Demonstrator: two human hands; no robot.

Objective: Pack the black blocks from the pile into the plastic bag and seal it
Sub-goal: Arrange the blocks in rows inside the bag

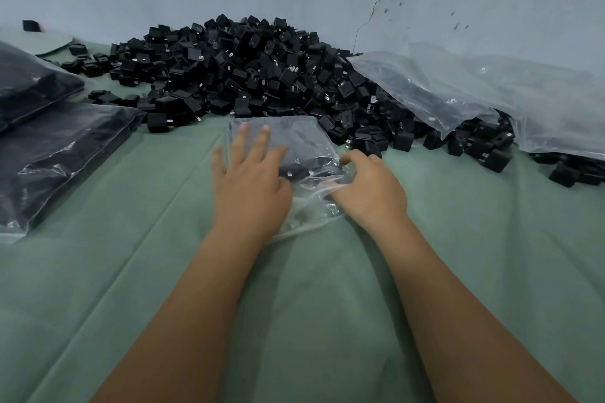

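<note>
Pressing flat left hand (252, 180) on crinkly plastic bag (294, 144); right hand (366, 186) grip pinching bag mouth.

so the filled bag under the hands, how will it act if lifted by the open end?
Probably floppy: the bag has thin, wrinkled film near the right hand. Likely heavy for its size, packed with black blocks under the left hand. Blocks may slide out; I can't see a seal.
</note>
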